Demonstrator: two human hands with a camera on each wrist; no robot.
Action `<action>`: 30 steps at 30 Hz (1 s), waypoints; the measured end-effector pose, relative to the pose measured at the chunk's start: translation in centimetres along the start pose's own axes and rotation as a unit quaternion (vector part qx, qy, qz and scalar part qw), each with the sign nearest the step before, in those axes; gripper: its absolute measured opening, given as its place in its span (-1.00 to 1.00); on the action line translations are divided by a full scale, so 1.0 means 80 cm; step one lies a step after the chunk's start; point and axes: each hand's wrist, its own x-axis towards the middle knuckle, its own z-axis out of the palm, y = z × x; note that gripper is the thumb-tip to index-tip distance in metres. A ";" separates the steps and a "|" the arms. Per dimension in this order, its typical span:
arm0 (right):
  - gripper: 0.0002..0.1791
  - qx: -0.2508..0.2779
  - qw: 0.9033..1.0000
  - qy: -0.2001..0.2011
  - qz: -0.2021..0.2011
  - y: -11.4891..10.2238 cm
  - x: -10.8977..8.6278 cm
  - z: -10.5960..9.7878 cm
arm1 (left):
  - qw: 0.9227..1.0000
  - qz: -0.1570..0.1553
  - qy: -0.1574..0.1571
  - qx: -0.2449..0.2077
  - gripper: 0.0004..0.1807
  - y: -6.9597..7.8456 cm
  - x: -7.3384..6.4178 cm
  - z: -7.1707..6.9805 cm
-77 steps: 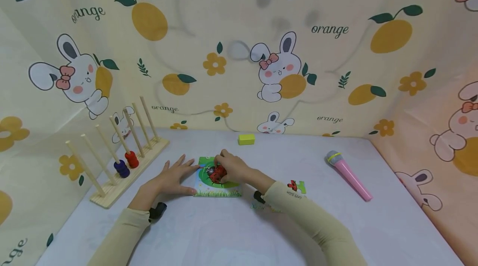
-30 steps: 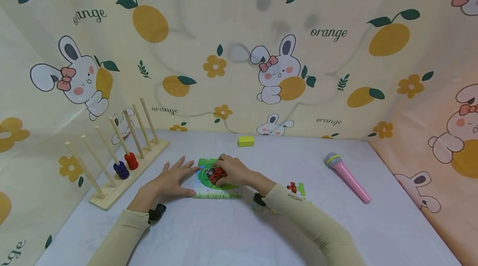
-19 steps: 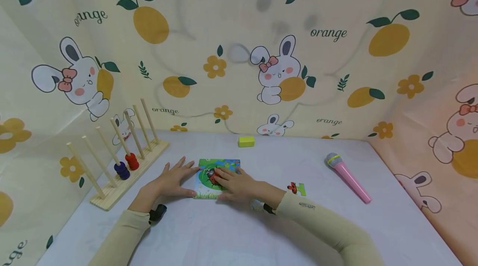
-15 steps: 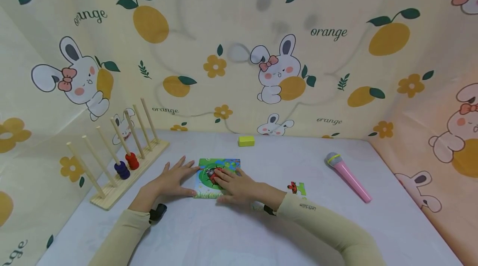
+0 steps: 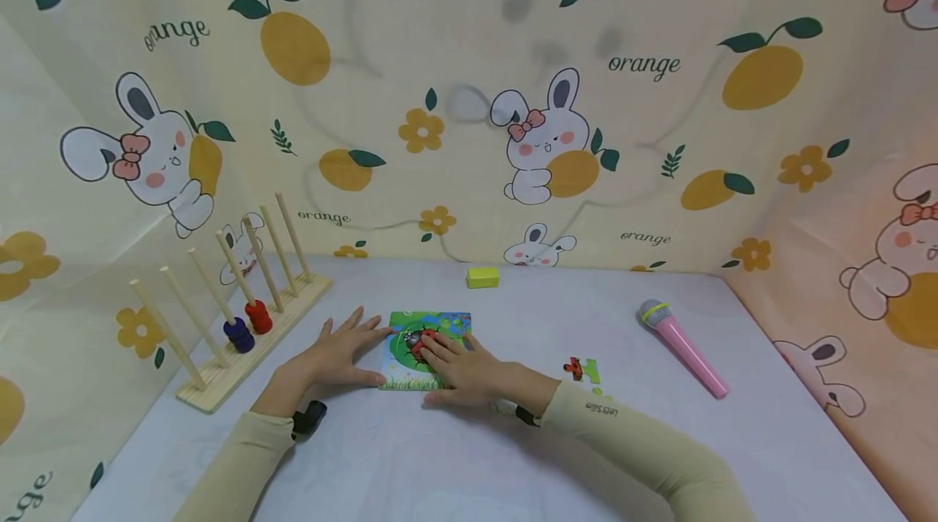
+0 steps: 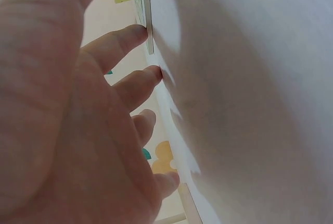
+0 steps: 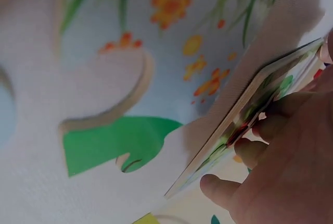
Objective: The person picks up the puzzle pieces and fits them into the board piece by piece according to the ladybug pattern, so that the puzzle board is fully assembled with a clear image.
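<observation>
A square ladybug jigsaw puzzle (image 5: 399, 367) lies on the white table in front of me, bright green and blue with grass along its near edge. My left hand (image 5: 340, 355) is spread beside it, index fingertip and thumb tip at its left edge. In the left wrist view those fingers reach the thin board edge (image 6: 150, 36). My right hand (image 5: 469, 371) rests on the puzzle's right part with straight, spread fingers, covering some of the ladybug. A loose jigsaw piece (image 7: 171, 83) with grass and orange flowers lies close by in the right wrist view, mostly hidden under my right wrist in the head view.
Another loose piece (image 5: 582, 369), red and green, lies right of the puzzle. A yellow block (image 5: 483, 278) sits at the back. The pink toy microphone (image 5: 689, 351) is at the right. At the left stands a wooden peg rack (image 5: 256, 343) with blue and red beads.
My right hand's fingers, earlier bent as if pinching at the ladybug, have straightened and spread over the puzzle; the hand shifted slightly right and nearer. The left hand has stayed in place.
</observation>
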 end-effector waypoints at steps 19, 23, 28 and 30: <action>-0.05 -0.014 1.000 -0.007 0.010 0.000 0.006 -0.002 | 1.000 0.007 0.003 -0.015 0.03 -0.006 -0.001 0.003; -0.05 -0.005 1.000 -0.010 0.011 -0.002 0.005 -0.003 | 1.000 0.009 0.005 -0.012 0.03 -0.006 0.000 0.004; -0.06 0.003 1.000 -0.005 0.010 -0.002 0.004 -0.002 | 1.000 0.007 0.006 -0.009 0.02 -0.006 -0.001 0.004; -0.07 0.014 1.000 -0.004 0.007 -0.001 0.003 -0.001 | 1.000 0.007 0.007 -0.007 0.02 -0.005 -0.001 0.004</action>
